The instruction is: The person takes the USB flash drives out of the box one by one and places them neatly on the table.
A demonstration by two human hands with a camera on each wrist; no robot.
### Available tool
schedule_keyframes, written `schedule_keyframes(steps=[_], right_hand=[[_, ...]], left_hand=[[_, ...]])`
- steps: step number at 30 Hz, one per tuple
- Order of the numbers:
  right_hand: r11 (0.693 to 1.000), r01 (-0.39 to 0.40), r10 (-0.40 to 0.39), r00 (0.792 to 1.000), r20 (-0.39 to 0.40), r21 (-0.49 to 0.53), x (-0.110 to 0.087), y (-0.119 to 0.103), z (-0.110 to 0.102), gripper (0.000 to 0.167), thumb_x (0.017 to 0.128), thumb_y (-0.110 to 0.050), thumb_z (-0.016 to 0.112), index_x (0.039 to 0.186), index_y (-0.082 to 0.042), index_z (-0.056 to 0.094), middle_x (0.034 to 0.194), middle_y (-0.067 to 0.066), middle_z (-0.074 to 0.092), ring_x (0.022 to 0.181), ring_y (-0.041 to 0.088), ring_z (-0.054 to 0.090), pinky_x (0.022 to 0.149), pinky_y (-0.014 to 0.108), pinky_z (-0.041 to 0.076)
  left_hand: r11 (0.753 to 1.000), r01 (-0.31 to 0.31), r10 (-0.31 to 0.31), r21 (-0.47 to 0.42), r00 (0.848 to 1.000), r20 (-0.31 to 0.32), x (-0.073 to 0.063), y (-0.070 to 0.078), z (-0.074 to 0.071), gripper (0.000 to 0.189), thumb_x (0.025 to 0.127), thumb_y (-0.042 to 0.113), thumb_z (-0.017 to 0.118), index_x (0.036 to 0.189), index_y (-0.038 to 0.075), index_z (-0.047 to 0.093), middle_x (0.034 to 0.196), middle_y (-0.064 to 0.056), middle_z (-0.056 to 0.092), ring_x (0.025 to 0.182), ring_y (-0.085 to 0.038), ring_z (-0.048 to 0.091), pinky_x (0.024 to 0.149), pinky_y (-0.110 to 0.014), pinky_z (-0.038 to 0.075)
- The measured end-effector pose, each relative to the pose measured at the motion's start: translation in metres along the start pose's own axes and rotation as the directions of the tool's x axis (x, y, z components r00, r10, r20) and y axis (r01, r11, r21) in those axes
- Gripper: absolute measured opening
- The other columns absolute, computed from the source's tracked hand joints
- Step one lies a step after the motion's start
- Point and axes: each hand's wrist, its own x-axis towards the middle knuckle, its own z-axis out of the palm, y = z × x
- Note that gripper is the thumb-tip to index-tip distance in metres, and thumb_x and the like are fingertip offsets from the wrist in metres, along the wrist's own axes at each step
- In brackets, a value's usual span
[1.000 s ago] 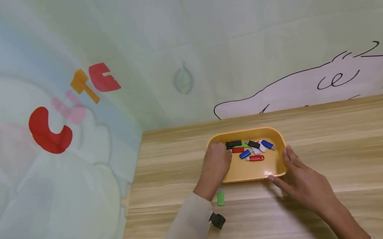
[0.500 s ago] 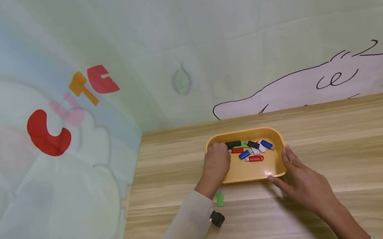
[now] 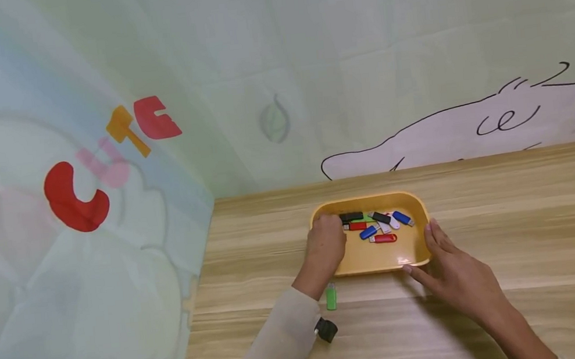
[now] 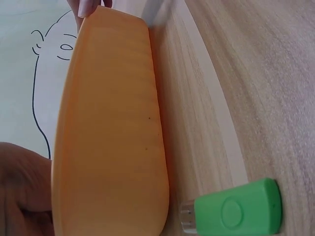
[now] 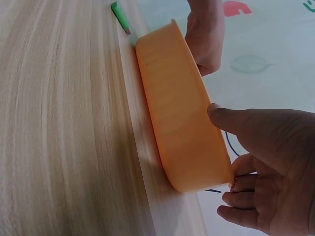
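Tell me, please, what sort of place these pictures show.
Probably a small indoor tabletop workspace, though the wider room is out of view. A wood-grain tabletop stands against a cartoon-printed backdrop, and it carries a yellow-orange plastic tray with USB flash drives in it.

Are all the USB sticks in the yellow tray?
No, a green USB stick lies outside the yellow tray, on the wooden table.

An orange, round-cornered tray (image 3: 370, 261) sits upright, the left hand (image 3: 327, 242) at one end, the right hand (image 3: 463, 281) holding a corner. Red, blue, black, white and green USB sticks (image 3: 369, 232) lie jumbled inside; a green stick (image 3: 331, 299) lies outside, nearest the left hand.
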Motion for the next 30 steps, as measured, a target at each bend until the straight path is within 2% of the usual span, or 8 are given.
schedule_keyframes(steps=[15,21,25,30], right_hand=[[1.000,-0.001,0.001,1.000,-0.003,-0.002,-0.0004,0.0002,0.0008,0.100,0.096,-0.057,0.073,0.161,0.007,0.032,0.169,0.027,0.028,0.141,0.053,0.049,0.088,0.066,0.057],[1.000,-0.009,0.009,1.000,0.007,-0.003,-0.0003,-0.0001,0.0024,0.100,0.096,-0.057,0.073,0.161,0.007,0.032,0.170,0.027,0.028,0.140,0.054,0.050,0.085,0.066,0.058],[1.000,-0.010,0.010,1.000,0.005,-0.008,-0.0003,0.0000,0.0031,0.100,0.096,-0.057,0.073,0.161,0.007,0.033,0.169,0.027,0.029,0.140,0.054,0.050,0.085,0.066,0.058],[1.000,-0.011,0.011,1.000,-0.003,-0.018,-0.0001,0.0004,0.0027,0.100,0.096,-0.057,0.073,0.161,0.007,0.033,0.169,0.027,0.029,0.139,0.054,0.051,0.087,0.065,0.058]], left_hand=[[1.000,-0.010,0.010,-0.014,1.000,-0.003,-0.0015,0.0006,-0.0006,0.022,0.097,0.018,0.080,0.110,0.001,0.077,0.104,-0.011,0.074,0.088,-0.017,0.075,0.073,-0.031,0.064],[1.000,0.001,-0.001,-0.024,1.000,0.004,-0.0002,-0.0002,0.0026,0.026,0.094,0.021,0.083,0.111,0.002,0.078,0.103,-0.008,0.072,0.084,-0.014,0.068,0.076,-0.030,0.064],[0.999,-0.001,0.001,-0.038,1.000,0.000,0.0007,-0.0003,0.0038,0.023,0.094,0.020,0.083,0.109,0.003,0.079,0.100,-0.008,0.070,0.080,-0.014,0.063,0.073,-0.030,0.063],[0.999,-0.012,0.011,-0.039,1.000,-0.010,0.0022,0.0013,0.0031,0.022,0.094,0.021,0.083,0.107,0.004,0.079,0.100,-0.008,0.069,0.082,-0.015,0.064,0.071,-0.031,0.063]])
